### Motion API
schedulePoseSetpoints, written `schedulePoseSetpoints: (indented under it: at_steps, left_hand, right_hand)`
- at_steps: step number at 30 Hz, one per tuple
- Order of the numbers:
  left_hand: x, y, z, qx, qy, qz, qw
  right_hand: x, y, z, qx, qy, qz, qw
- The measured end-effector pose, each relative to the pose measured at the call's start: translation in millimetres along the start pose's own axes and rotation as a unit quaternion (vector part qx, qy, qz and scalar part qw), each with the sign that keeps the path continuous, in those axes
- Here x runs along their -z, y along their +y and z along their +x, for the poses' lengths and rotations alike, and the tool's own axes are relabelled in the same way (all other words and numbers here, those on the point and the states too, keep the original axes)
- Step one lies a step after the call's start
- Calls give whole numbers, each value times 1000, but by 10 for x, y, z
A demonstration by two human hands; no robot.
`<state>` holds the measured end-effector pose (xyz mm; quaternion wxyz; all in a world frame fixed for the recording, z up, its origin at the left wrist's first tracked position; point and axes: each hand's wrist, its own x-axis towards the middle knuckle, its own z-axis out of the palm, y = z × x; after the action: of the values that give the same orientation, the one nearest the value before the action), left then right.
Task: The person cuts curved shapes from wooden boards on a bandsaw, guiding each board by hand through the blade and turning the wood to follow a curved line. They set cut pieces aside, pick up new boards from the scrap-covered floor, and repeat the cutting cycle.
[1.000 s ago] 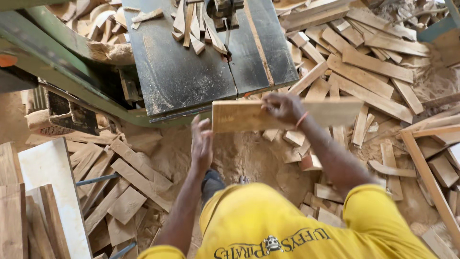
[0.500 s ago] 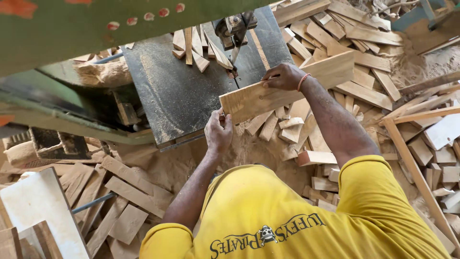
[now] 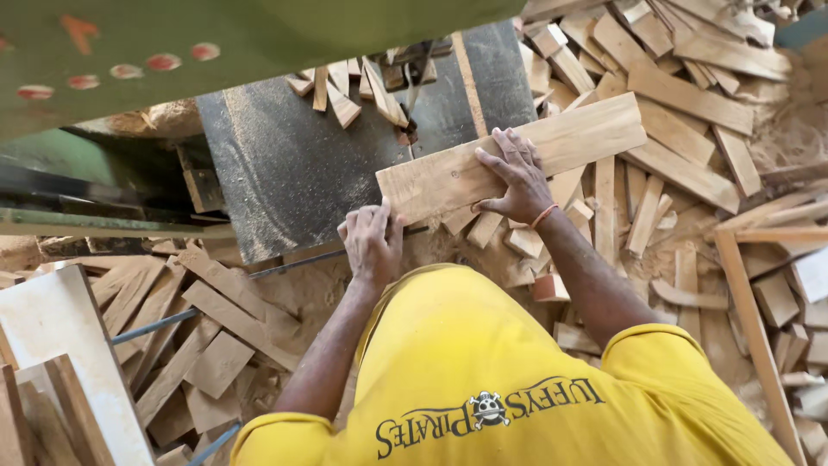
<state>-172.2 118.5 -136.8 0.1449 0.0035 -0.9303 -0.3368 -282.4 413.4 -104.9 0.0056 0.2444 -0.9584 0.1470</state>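
Now the right hand presses flat on the plank while the left hand grips its near end at the saw table's front edge. Feeding it straight would need steady, even pressure.

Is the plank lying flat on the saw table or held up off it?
Flat: plank lies on the table, right hand spread on top.

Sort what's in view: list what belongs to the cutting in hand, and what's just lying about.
In hand:
wooden board
left hand at its near end
right hand flat on top
dark saw table

Lying about:
offcuts on the table
scrap pieces on the floor
sawdust
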Motion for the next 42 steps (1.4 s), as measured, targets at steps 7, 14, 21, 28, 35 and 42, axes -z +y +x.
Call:
schedulePoseSetpoints:
  at_steps: [7, 14, 21, 28, 35, 42]
  left_hand:
    - [-388, 191, 213, -59, 5, 44, 997]
    - [-576, 186, 427, -55, 33, 53, 997]
    - [-532, 194, 481, -85, 30, 68, 994]
    - [-518, 222, 478, -87, 33, 66, 993]
    - [-547, 235, 542, -77, 33, 74, 994]
    - [-556, 212, 591, -62, 19, 66, 996]
  right_hand:
    - [250, 628, 759, 39, -112, -2, 993]
    - [383, 690, 1162, 75, -122, -2, 990]
    - [444, 704, 1266, 105, -118, -6, 987]
    - [407, 746, 1368, 126, -129, -12, 984]
    - [322, 879, 1479, 126, -135, -1, 983]
    - [239, 971, 1540, 134, -133, 4, 982]
